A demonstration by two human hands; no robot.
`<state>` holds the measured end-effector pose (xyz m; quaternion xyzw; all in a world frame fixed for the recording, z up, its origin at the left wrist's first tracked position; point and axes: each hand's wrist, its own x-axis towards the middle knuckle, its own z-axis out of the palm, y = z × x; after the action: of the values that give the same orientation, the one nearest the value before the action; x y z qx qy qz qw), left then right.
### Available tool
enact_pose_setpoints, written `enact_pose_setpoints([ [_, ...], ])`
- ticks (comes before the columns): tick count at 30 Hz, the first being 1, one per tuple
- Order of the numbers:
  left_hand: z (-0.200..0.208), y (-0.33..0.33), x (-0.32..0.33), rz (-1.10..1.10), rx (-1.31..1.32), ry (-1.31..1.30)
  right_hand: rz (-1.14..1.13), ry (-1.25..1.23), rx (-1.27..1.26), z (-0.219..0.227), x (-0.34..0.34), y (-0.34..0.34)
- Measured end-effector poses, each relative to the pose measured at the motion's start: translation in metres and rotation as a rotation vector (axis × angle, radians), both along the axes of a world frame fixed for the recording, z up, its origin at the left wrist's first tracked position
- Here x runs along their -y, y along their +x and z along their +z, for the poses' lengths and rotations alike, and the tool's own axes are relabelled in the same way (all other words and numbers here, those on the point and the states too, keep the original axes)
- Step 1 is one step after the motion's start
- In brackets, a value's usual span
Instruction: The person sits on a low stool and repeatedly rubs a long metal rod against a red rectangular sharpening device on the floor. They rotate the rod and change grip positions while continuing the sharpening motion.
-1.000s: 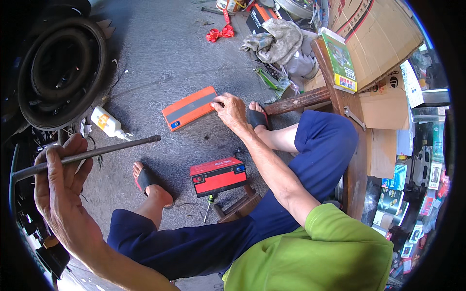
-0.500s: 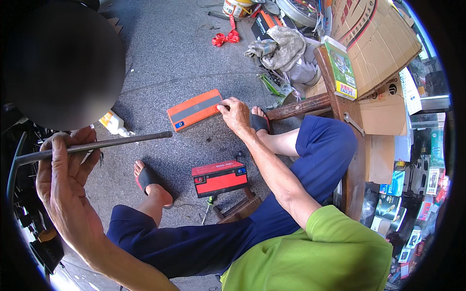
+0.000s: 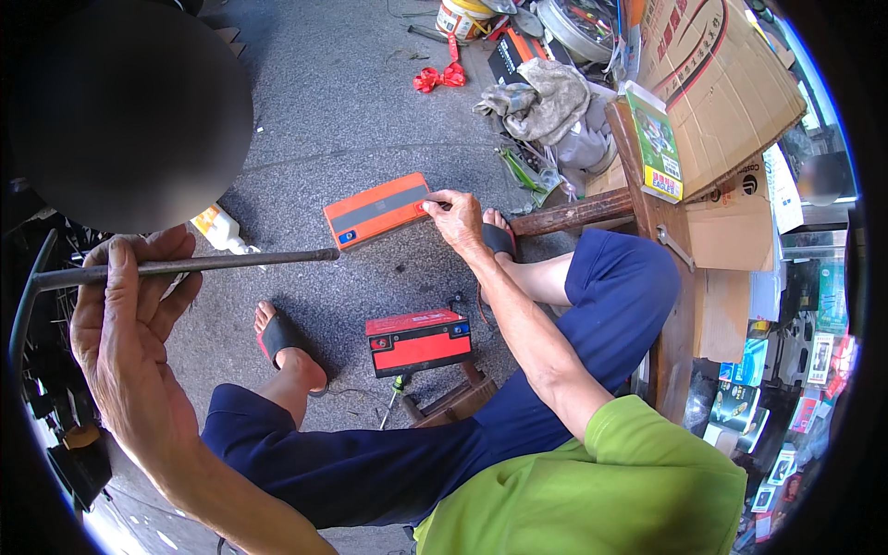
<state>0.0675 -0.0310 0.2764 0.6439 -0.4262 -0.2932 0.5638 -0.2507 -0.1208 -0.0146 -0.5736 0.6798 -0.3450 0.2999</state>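
Observation:
My left hand (image 3: pixel 134 333) is raised at the left, closed around the dark metal rod of a T-handle wrench (image 3: pixel 250 263). Its free end points right, and its crossbar sits by the left rim. Farther off, an orange battery (image 3: pixel 377 211) with a grey stripe lies on the floor, a blue terminal at its near left corner. At that battery's right end, my right hand (image 3: pixel 457 226) pinches thumb and fingers at the red terminal; whatever is between the fingertips is too small to make out. A red and black battery (image 3: pixel 421 348) is nearer, between my legs.
A wooden frame (image 3: pixel 661 240) with a spanner (image 3: pixel 675 247) and a green box (image 3: pixel 653 143) stands at my right, beside cardboard (image 3: pixel 731 83). A white bottle (image 3: pixel 220 229) lies left of the orange battery. Grey rags (image 3: pixel 550 102), a red bow (image 3: pixel 440 78) and a screwdriver (image 3: pixel 395 398) are also around.
The view has shifted slightly. My left hand still holds the T-handle wrench, and my right fingers stay at the orange battery's right end.

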Motion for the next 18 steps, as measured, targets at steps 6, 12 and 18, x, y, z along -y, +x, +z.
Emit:
enact_pose_setpoints([
  [6,0.003,-0.004,0.000,0.021,-0.018,0.015,0.078,-0.143,-0.138,0.003,-0.002,0.004],
  [12,0.003,-0.007,0.001,0.032,-0.038,0.029,0.168,-0.171,-0.405,0.009,-0.003,0.011],
  [18,0.003,-0.005,0.000,0.041,-0.048,0.008,0.210,-0.130,-0.558,0.010,-0.002,0.016],
])
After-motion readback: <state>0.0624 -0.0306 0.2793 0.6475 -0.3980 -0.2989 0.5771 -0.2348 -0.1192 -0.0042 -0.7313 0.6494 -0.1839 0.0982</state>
